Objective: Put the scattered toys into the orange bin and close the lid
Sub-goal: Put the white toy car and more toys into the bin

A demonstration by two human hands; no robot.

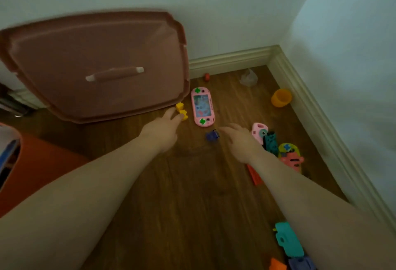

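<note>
The orange bin (pixel 42 162) shows at the left edge, and its lid (pixel 96 66) leans upright against the wall. My left hand (pixel 165 128) reaches out with its fingertips touching a small yellow toy (pixel 181 111) at the lid's lower corner; I cannot tell if it grips the toy. My right hand (pixel 237 141) hovers open, fingertips just beside a small blue toy (pixel 212 136). A pink handheld game (pixel 202 107) lies on the floor between the two hands. A pink toy camera (pixel 259 131) and several colourful toys (pixel 287 154) lie right of my right hand.
An orange cup (pixel 281 98) lies near the right baseboard, a crumpled clear wrapper (pixel 248 78) and a small red piece (pixel 206 76) near the back wall. A teal toy (pixel 288 239), an orange piece and a purple piece lie at the bottom right. A red block (pixel 255 176) lies under my right forearm.
</note>
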